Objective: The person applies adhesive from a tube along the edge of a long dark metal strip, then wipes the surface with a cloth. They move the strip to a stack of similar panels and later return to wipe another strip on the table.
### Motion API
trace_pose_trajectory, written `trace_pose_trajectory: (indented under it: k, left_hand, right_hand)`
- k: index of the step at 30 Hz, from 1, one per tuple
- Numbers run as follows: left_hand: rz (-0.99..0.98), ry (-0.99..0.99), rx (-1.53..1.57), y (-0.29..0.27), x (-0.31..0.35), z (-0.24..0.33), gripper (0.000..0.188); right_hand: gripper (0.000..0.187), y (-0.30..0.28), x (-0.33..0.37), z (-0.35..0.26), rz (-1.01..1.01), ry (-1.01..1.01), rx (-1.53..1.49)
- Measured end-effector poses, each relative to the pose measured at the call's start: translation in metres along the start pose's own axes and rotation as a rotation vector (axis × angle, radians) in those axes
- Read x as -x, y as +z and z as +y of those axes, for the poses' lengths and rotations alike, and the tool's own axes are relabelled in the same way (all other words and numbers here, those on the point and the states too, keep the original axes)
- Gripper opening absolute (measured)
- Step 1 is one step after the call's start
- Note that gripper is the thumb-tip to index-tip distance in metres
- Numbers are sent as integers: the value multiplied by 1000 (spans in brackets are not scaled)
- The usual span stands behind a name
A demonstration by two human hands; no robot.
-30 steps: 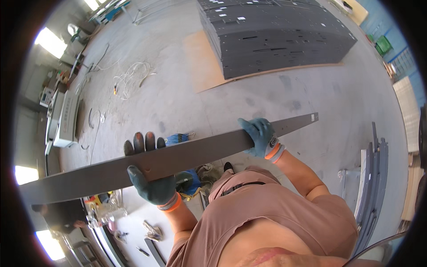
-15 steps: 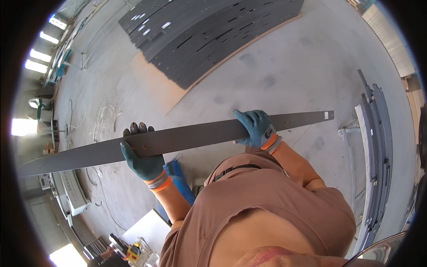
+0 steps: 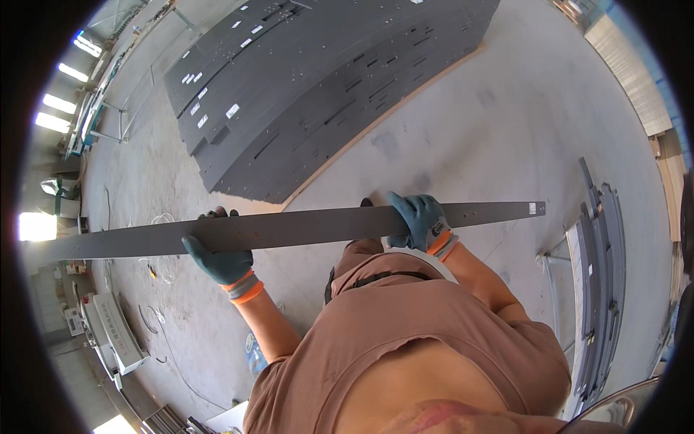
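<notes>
The left hand (image 3: 223,264) clamps the long dark board (image 3: 311,228), held level before the near corner of the panel stack (image 3: 325,90); the right hand (image 3: 423,223) clamps it toward its labelled end. Supporting it seems the step; shifting it calls for matched grips.

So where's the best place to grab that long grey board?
Probably its two long edges, hands well apart, coming from the wearer's side. The long grey board lies across the body and is narrow enough for the left hand and right hand to span; spread grips should steady its length.
</notes>
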State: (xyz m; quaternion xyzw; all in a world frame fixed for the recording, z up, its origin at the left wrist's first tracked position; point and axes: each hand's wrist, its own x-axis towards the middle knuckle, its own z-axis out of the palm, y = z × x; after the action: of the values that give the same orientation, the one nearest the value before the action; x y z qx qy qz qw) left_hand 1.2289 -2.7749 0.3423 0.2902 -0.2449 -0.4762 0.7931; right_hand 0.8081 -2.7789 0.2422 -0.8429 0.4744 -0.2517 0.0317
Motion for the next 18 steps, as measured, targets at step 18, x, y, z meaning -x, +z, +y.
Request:
trace_pose_trajectory:
  k: [18]
  left_hand:
    - [329, -518, 51, 137, -343, -382, 47]
  right_hand:
    - [91, -35, -275, 401, -112, 105, 247]
